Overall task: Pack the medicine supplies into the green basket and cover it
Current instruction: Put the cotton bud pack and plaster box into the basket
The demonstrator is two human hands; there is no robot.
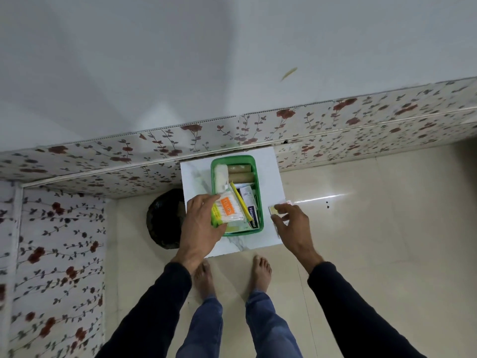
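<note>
**Swab pack going in, small pack next**

Left hand (200, 223) is holding cotton-swab pack (227, 210) over green basket (233, 159) on white table (271, 177); ease it in flat. Right hand (290, 223) is pinching small packet (275, 210) just beside basket, grip narrow. No cover visible.

The near left corner of the green basket (254, 164) is covered by the left hand (204, 223) and the cotton swab packet (228, 211) held over it. The print on the boxes (246, 193) inside is too small to be read, apart from one label. The small item (273, 210) under the right hand (291, 223) is largely hidden by the fingers (281, 206), so it cannot be identified. The dark round object (165, 218) is partly hidden behind the bench (271, 177) and left wrist. Both sleeves (361, 313) are cut off by the lower edge.
</note>
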